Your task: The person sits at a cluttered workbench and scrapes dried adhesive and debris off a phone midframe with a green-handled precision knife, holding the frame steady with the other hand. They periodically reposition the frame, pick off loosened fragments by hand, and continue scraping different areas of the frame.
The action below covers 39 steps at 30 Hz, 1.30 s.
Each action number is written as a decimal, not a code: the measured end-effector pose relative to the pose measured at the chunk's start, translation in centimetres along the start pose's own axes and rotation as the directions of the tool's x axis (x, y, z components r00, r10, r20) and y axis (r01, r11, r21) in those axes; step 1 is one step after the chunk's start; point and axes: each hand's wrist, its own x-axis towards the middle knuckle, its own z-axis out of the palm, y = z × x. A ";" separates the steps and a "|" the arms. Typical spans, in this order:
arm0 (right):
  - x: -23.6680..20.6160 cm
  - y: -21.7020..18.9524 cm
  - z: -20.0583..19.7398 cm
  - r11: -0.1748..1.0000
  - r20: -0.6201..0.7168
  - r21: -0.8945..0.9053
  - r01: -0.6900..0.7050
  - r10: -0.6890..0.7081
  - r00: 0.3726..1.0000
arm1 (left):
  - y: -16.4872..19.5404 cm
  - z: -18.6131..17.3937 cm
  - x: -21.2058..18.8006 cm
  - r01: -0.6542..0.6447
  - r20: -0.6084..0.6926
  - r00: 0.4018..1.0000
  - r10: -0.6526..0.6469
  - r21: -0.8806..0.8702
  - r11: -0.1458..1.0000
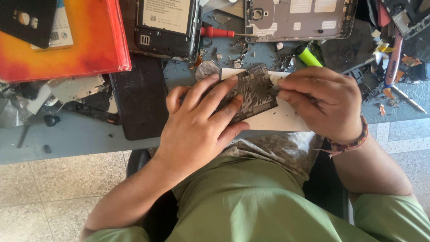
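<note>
A person seated at a cluttered blue-grey desk works with both bare hands, seen from above. The left hand lies flat with fingers spread, pressing down a dark, scratched rectangular phone part; it clasps nothing, only pins the part in place. That part rests on a white sheet of paper near the desk's front edge, directly ahead of the person's lap. The right hand, wearing a braided wristband, has its fingertips pinched together at the part's right edge; its grip is clenched there, though whether it pinches the part itself or a small tool cannot be told. Behind the hands lie a red-handled screwdriver, a yellow-green cylinder, an opened black phone body and a grey phone frame. A red-orange folder sits at far left.
</note>
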 end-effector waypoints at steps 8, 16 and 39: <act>-0.7 -2.3 0.6 0.976 -0.008 0.169 -0.140 0.143 0.990 | -0.4 0.0 -0.2 -0.009 -0.051 0.999 0.006 -0.060 0.998; -1.1 -2.2 1.6 0.598 0.184 0.703 -0.386 0.371 0.910 | -0.4 -0.2 0.0 -0.002 -0.148 0.989 -0.015 -0.114 0.993; -1.6 -3.6 2.0 0.324 0.295 0.856 -0.403 0.334 0.895 | 1.7 -0.2 0.5 0.027 -0.176 0.979 -0.100 -0.376 0.926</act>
